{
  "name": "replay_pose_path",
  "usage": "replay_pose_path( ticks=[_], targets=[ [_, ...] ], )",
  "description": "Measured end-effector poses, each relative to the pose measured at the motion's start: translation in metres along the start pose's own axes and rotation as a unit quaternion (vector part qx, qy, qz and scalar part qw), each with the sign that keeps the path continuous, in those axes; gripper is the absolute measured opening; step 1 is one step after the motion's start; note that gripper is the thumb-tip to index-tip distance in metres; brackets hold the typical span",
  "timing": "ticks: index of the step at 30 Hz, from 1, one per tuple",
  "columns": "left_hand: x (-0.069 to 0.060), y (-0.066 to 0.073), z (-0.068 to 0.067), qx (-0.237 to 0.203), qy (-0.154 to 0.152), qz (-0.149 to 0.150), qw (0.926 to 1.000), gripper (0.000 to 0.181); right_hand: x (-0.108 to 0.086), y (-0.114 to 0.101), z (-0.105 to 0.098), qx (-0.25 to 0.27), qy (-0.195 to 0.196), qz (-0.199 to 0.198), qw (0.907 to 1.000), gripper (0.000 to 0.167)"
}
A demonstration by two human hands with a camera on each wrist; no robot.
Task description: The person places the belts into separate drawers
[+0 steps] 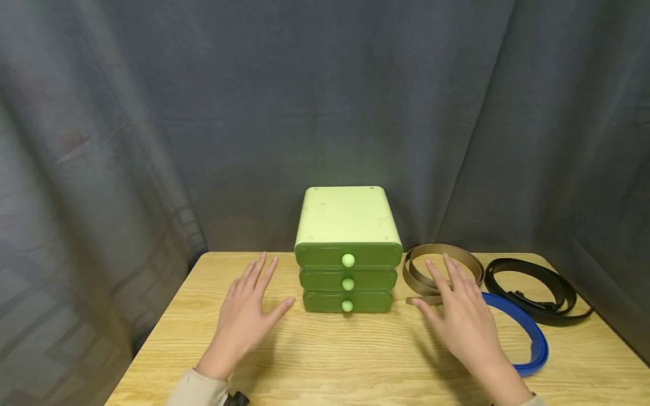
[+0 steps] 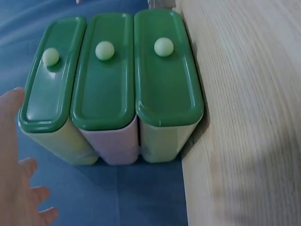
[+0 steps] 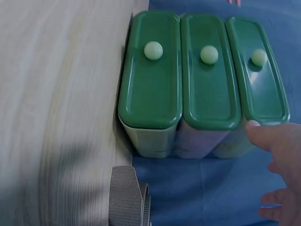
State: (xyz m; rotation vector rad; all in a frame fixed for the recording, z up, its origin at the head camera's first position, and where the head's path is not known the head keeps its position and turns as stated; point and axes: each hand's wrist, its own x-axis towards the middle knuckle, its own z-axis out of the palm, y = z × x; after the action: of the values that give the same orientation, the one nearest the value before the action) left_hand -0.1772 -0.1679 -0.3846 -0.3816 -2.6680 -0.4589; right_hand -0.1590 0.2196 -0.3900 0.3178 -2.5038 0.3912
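Observation:
A pale green box with three dark green drawers (image 1: 325, 256) stands at the table's back middle; each drawer front has a round light green knob, and all three look closed. My left hand (image 1: 244, 318) hangs over the table left of the box, fingers spread, holding nothing. Over on the right, my right hand (image 1: 464, 321) is also spread and empty, in front of a coiled brown belt (image 1: 418, 282) and left of a coiled blue belt (image 1: 540, 338). The left wrist view shows the drawer fronts (image 2: 103, 84) beside my left hand (image 2: 19, 179); the right wrist view shows my right hand (image 3: 282, 165) near them.
A coiled black belt (image 1: 558, 320) with a buckle lies at the right back of the wooden table (image 1: 335, 366). Grey curtains (image 1: 254, 113) hang behind the table and along both sides.

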Motion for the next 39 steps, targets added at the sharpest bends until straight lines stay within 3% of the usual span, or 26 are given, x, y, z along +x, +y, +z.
replay_pose_path(
  ticks=[10,17,28,36,39],
  targets=[
    [0.014,0.006,-0.001,-0.034,0.029,0.066,0.9968,0.084,-0.005,-0.016,-0.007,0.008,0.034,0.007,0.9994,0.088],
    [0.025,0.007,-0.003,-0.054,0.053,0.097,0.9924,0.081,-0.005,-0.022,-0.004,0.03,0.087,-0.036,0.9951,0.069],
    [0.058,-0.006,-0.004,-0.141,0.069,0.103,0.9823,0.067,0.002,-0.038,0.002,0.08,0.117,-0.076,0.987,0.061],
    [0.077,-0.011,-0.002,-0.197,0.047,0.104,0.9737,0.059,0.006,-0.048,0.007,0.11,0.111,-0.083,0.9843,0.059],
    [0.083,-0.013,-0.001,-0.229,0.043,0.116,0.9656,0.056,0.008,-0.053,0.009,0.124,0.108,-0.085,0.9828,0.056]
  ],
)
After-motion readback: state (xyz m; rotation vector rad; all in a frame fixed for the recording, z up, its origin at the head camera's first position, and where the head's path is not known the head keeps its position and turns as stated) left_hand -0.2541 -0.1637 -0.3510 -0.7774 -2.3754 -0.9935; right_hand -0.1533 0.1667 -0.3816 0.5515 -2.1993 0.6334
